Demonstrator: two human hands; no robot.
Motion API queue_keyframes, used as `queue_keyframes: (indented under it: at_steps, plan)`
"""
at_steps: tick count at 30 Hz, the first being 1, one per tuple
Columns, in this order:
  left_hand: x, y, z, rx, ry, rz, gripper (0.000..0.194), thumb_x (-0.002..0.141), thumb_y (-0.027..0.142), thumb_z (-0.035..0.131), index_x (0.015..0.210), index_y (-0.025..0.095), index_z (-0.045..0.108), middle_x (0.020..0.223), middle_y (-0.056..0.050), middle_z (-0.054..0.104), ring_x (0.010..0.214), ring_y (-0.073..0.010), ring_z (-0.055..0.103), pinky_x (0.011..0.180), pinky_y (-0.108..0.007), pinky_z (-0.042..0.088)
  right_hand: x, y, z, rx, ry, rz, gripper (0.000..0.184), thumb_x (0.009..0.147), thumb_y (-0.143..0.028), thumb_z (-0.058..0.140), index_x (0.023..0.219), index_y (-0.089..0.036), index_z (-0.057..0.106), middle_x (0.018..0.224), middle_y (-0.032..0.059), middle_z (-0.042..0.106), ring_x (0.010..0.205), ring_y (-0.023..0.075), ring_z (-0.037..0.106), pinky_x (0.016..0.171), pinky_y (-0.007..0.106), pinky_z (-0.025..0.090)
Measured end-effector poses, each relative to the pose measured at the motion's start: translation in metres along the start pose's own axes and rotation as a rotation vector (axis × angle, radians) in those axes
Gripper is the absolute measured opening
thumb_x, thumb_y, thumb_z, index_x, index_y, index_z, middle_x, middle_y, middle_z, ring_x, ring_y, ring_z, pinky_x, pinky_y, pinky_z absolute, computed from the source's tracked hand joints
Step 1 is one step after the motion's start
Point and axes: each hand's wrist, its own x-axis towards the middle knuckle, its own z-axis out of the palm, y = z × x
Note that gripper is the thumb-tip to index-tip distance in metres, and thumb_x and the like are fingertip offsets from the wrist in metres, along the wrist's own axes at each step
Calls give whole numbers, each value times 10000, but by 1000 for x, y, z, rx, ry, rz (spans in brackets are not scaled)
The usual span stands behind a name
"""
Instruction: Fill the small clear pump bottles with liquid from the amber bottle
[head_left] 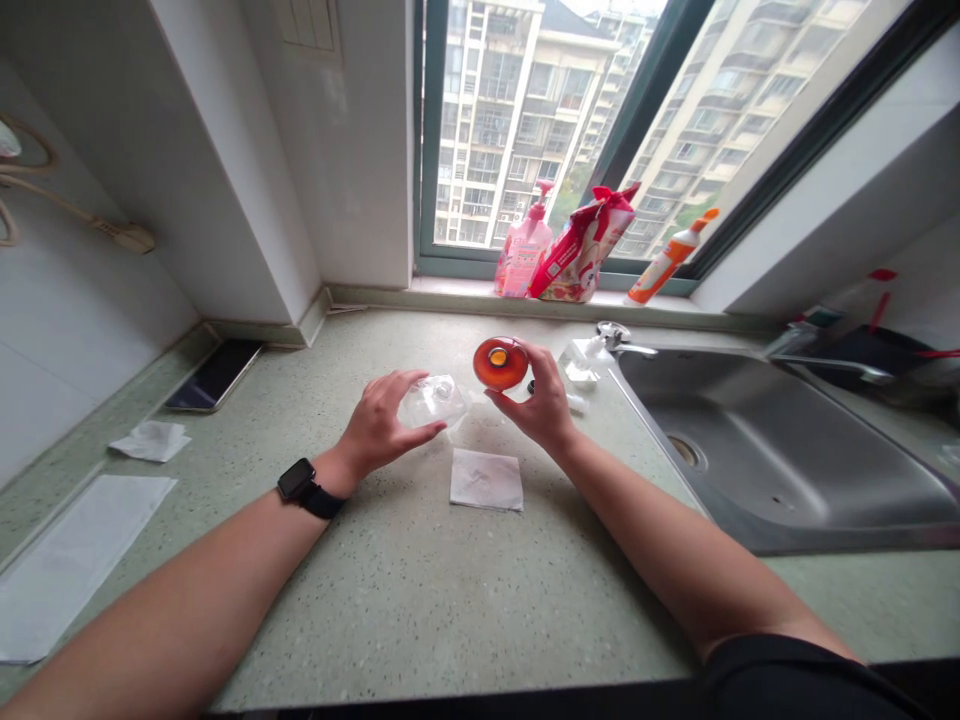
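My left hand (381,424) is closed around a clear, see-through bottle (435,401) whose open neck faces up toward me. In my right hand (546,402), between thumb and fingers, is a round amber bottle (487,374), seen from above with its uncapped mouth showing. The two bottles are side by side, a small gap apart. Below them a folded white tissue (486,480) lies flat on the speckled green counter (450,590). Partly hidden behind my right hand is a small white and black piece (577,403), possibly a pump top.
Right of my hands is a steel sink (795,440) with a tap (637,350); a clear pump bottle (582,360) stands by its corner. A pink pump bottle (523,252), a red bag (585,250) and an orange bottle (670,262) line the windowsill. A phone (214,376) lies left.
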Motion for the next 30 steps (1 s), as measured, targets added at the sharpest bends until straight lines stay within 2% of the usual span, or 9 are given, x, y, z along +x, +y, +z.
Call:
queue_keyframes:
  at_steps: [3,6,9,12,19,24,30]
  plan:
    - [-1,3,0,-10,-24,27,688,910,648,824,1430,248,618,1331,-120,760,1254,-349,722,1137,-524,530,-4,-1,1,-4,29,-70,757,917,-353,760,1602,-313,440,1430,158,637,1341,367,646,1135,589,585]
    - [-2,5,1,-15,-34,53,733,893,679,838,1437,239,619,1323,-128,767,1234,-347,731,1123,-523,537,-6,-1,2,-28,1,-87,841,918,-278,737,1674,-342,375,1428,146,624,1362,370,632,1141,593,579]
    - [-2,7,0,-20,-46,56,798,863,701,861,1464,246,599,1325,-129,768,1209,-339,740,1126,-525,537,-8,-1,3,-84,-52,-83,926,924,-246,717,1726,-406,284,1466,123,616,1414,376,600,1216,627,510]
    - [-1,9,0,-29,-44,42,837,841,720,872,1458,228,593,1264,-127,782,1158,-330,751,1114,-524,539,-10,-1,3,-127,-45,-128,934,928,-237,714,1719,-446,264,1481,98,619,1429,364,596,1302,645,400]
    - [-1,13,-2,-17,-53,3,739,833,731,871,1341,248,638,1222,-102,788,1151,-334,744,1081,-514,542,-9,-5,1,-197,-98,-94,851,945,-275,688,1689,-351,280,1504,138,636,1482,374,578,1348,688,293]
    - [-2,14,-2,1,-46,41,745,839,725,871,1340,224,640,1201,-109,786,1127,-333,741,1049,-506,554,-9,-6,-1,-216,-47,-109,736,974,-264,658,1628,-365,337,1523,120,623,1510,351,558,1365,657,280]
    - [-1,15,-3,15,-53,26,751,849,752,844,1346,226,645,1181,-110,785,1096,-323,744,1023,-491,573,-8,-2,-2,-233,-86,-67,837,946,-221,656,1681,-400,297,1569,107,599,1574,392,481,1371,705,220]
